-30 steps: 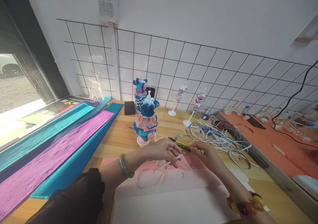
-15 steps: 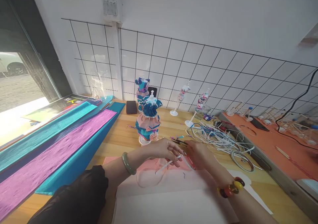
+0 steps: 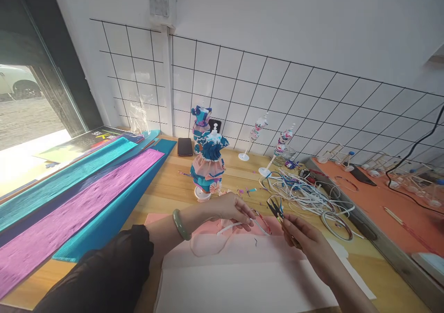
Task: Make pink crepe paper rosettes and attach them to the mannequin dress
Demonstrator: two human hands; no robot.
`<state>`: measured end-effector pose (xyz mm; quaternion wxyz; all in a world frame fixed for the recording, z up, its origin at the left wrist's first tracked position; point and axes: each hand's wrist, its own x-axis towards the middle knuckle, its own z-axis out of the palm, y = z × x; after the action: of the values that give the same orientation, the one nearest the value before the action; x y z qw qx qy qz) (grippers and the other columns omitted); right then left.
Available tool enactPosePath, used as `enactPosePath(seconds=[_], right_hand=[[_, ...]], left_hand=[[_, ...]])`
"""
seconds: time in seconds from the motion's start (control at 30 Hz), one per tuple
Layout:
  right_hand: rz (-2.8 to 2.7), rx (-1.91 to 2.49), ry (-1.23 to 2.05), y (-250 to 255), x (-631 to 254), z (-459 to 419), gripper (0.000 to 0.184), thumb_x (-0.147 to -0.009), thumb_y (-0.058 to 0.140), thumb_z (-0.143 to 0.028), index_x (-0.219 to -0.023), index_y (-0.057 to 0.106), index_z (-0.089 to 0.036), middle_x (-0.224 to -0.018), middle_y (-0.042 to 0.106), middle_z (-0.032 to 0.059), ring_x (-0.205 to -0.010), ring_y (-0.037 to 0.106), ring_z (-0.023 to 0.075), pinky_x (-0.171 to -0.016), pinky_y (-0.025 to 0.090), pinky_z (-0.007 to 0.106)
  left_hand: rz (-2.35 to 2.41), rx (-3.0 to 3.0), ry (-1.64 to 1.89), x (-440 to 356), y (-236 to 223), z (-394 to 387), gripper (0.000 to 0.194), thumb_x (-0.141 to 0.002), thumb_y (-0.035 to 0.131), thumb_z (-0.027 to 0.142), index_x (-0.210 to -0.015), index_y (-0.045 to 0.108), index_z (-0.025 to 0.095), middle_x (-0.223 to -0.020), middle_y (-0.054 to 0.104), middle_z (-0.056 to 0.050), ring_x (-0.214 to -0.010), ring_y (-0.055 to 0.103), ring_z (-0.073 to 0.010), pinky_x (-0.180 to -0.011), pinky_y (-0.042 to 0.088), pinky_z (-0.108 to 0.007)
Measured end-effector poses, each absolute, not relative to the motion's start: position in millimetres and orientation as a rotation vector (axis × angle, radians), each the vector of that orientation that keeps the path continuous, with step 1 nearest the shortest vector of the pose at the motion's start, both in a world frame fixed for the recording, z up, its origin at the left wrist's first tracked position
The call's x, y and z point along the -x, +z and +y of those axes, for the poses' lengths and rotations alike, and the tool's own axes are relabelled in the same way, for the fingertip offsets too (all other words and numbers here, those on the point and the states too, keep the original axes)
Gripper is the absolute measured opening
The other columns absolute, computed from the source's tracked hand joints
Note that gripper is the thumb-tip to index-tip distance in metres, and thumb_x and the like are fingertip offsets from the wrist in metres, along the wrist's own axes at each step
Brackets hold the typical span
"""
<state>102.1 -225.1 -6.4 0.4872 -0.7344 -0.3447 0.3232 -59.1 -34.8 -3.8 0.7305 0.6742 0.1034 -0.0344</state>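
Strip (image 3: 227, 228), white, pinched between nearly closed fingers of the left hand (image 3: 240, 212). We see the right hand (image 3: 303, 233) with fingers curled around black-nosed pliers (image 3: 274, 208), tips spread.

The head camera looks from close behind left hand (image 3: 231, 209) and right hand (image 3: 304, 230); tipped downward, facing the black wall grid (image 3: 259, 83) beyond.

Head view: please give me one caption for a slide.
Left hand pinches a white strip; right hand holds a small pliers-like tool.
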Motion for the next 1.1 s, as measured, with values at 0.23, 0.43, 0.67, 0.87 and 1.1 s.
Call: enactPosePath(seconds=[0.23, 0.43, 0.67, 0.87, 1.1], right_hand=[[-0.85, 1.82, 0.808, 3, -73, -231, 0.043, -0.072, 0.059, -0.051, -0.1, 0.057, -0.018, -0.067, 0.049, -0.0021, -0.054, 0.037, 0.0101, -0.047, 0.031, 0.022], [-0.761, 1.717, 0.724, -5, -46, -227, 0.034, -0.064, 0.067, -0.048, -0.067, 0.05, -0.019, -0.058, 0.046, -0.0048, -0.047, 0.032, 0.0072, -0.042, 0.023, 0.02], [-0.519, 1.618, 0.779, -9, -15, -204, 0.048, -0.057, 0.07, -0.052, -0.064, 0.034, -0.022, -0.056, 0.047, -0.0067, -0.039, 0.019, 0.0037, -0.039, 0.013, 0.02], [-0.456, 1.495, 0.831, -13, -12, -189, 0.048, -0.055, 0.075, -0.045, -0.066, 0.034, -0.023, -0.045, 0.03, -0.0119, -0.038, 0.019, 0.0046, -0.039, 0.014, 0.02], [-0.569, 1.618, 0.731, -15, -14, -188, 0.045, -0.058, 0.072, -0.046, -0.061, 0.034, -0.022, -0.048, 0.036, -0.0092, -0.042, 0.024, 0.0054, -0.04, 0.018, 0.021]], left_hand=[[0.186, -1.633, -0.035, 62, 3, -36, 0.025, -0.064, 0.068, 0.036, -0.079, 0.07, 0.017, -0.071, 0.067, -0.001, -0.06, 0.053, -0.0081, -0.059, 0.042, -0.02], [0.254, -1.52, -0.075, 61, 5, -39, 0.031, -0.063, 0.068, 0.043, -0.073, 0.067, 0.014, -0.065, 0.066, -0.003, -0.061, 0.058, -0.0105, -0.062, 0.045, -0.023], [0.244, -1.415, -0.039, 55, -7, -43, 0.034, -0.062, 0.071, 0.04, -0.086, 0.068, 0.016, -0.08, 0.068, -0.003, -0.072, 0.062, -0.0119, -0.074, 0.047, -0.027], [0.244, -1.366, 0.024, 51, -12, -43, 0.032, -0.057, 0.075, 0.028, -0.085, 0.068, 0.015, -0.081, 0.068, -0.002, -0.078, 0.061, -0.0132, -0.076, 0.046, -0.028], [0.242, -1.361, 0.047, 51, -14, -42, 0.033, -0.058, 0.074, 0.025, -0.089, 0.068, 0.015, -0.078, 0.066, -0.002, -0.076, 0.06, -0.0123, -0.075, 0.045, -0.028]])
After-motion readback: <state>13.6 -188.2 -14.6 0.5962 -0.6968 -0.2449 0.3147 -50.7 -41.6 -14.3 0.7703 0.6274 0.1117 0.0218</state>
